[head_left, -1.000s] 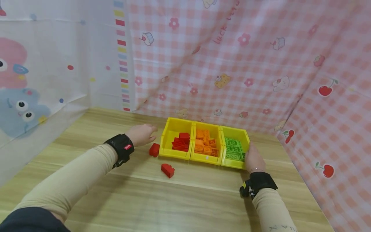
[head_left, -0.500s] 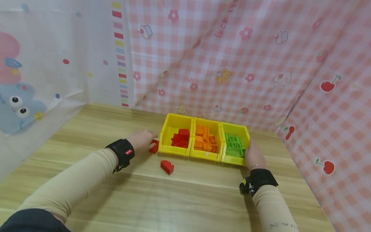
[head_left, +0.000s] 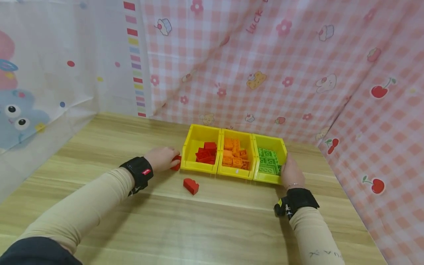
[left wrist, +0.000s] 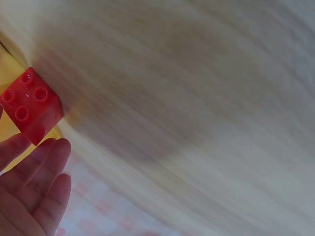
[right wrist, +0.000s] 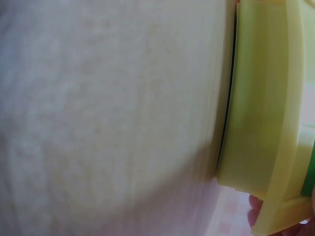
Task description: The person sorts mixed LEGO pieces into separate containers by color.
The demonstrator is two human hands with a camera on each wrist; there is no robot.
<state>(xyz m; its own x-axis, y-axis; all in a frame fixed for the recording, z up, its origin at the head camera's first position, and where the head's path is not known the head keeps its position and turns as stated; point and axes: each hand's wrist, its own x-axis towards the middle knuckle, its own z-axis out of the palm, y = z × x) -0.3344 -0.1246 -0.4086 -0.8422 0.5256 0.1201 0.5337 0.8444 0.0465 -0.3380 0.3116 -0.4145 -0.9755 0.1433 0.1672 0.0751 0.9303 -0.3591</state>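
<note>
Three yellow bins stand in a row at the back of the wooden table: the left bin holds red bricks, the middle bin orange ones, the right bin green ones. My left hand lies just left of the red-brick bin, and its straight fingers touch a loose red brick with four studs. My right hand grips the right bin's outer wall; a fingertip shows at its rim. A second loose red brick lies in front of the bins.
Pink checked cloth hangs close behind and to the right of the bins, and a white printed sheet hangs on the left. The wooden table stretches bare toward me.
My left hand has moved right onto the red brick beside the left bin and now partly covers it. My right hand has stayed on the right bin. The head view tilted slightly.
</note>
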